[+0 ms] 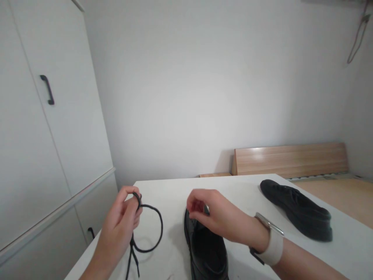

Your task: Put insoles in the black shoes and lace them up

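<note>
A black shoelace (pixel 161 227) hangs in a loop from my left hand (pixel 124 217), whose fingers are closed around it; its loose ends dangle below. My right hand (pixel 208 206) is curled over the front of a black shoe (pixel 210 252), with thumb and fingertips bent toward each other. Whatever lies between those fingertips, if anything, I cannot make out. The shoe stands with its opening toward me, and my right hand covers part of its lacing area. A watch with a pale strap (pixel 274 243) is on my right wrist.
A second black shoe (pixel 297 210) lies at the right on the white table (pixel 163 188). Beyond the table stands a wooden headboard (pixel 291 159) with a bed base (pixel 335 194). White cabinets (pixel 58 147) with dark handles rise at the left, beside a plain wall.
</note>
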The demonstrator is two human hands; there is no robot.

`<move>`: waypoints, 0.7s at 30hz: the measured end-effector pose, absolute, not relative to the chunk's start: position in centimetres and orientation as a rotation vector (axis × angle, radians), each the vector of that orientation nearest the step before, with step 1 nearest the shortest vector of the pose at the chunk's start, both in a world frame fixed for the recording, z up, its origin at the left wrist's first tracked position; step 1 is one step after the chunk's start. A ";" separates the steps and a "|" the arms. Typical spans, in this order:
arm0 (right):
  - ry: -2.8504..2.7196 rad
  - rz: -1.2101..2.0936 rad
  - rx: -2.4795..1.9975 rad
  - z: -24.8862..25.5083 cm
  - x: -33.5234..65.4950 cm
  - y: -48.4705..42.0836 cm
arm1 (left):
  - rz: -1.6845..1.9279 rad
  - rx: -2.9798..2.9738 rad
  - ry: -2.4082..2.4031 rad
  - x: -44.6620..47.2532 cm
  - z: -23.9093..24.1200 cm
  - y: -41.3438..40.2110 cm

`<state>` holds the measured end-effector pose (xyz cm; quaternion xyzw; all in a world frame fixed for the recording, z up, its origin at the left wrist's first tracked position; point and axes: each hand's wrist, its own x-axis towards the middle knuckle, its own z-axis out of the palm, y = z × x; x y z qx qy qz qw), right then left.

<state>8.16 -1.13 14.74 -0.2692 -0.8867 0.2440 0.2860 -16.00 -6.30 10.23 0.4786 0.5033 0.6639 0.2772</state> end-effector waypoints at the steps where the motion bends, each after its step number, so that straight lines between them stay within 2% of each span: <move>1: -2.522 0.656 -0.765 14.4 8.5 -1.0 | 1.759 1.348 1.478 -17.5 9.4 -6.0; 5: -3.072 0.392 -0.867 13.3 8.3 -1.2 | 1.547 1.543 1.872 -21.7 5.6 -4.7; 8: -3.329 0.004 -0.965 12.7 6.9 -2.1 | 1.129 1.758 2.091 -23.0 3.2 -4.0; 11: -3.455 -0.232 -1.041 12.4 5.6 -3.0 | 0.768 1.942 2.241 -23.2 1.4 -3.7; 14: -3.386 -0.344 -1.034 12.0 5.0 -3.6 | 0.674 1.985 2.349 -23.0 0.2 -3.6; 18: -3.306 -0.326 -1.043 11.4 5.0 -3.6 | 0.709 1.958 2.335 -22.6 -0.9 -3.7; 21: -3.295 -0.303 -1.033 11.0 5.1 -3.5 | 0.537 1.968 2.300 -22.3 -1.3 -4.0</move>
